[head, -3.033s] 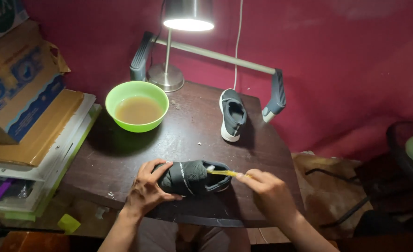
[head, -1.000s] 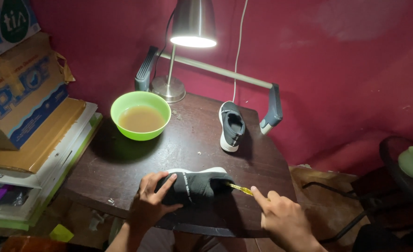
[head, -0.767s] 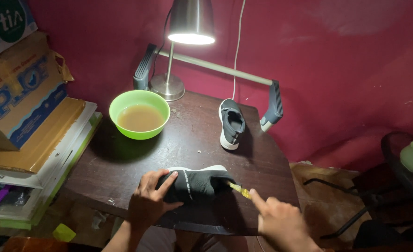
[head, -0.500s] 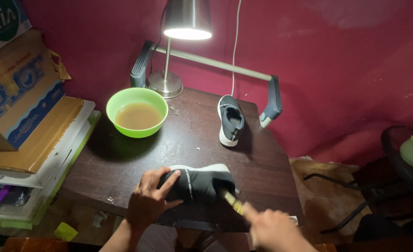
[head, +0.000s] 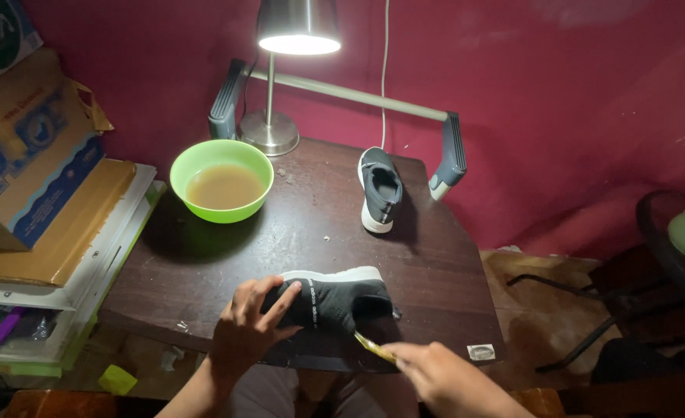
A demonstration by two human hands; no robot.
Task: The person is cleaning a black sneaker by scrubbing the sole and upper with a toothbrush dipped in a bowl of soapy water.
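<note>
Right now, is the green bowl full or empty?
Partly full: the green bowl holds murky brown liquid, its level below the rim, on the dark table.

The left hand (head: pixel 246 333) covers the dark sneaker's (head: pixel 335 298) toe. The right hand (head: pixel 447 379) is cut off by the bottom edge, hiding most of its yellow tool (head: pixel 375 347).
</note>
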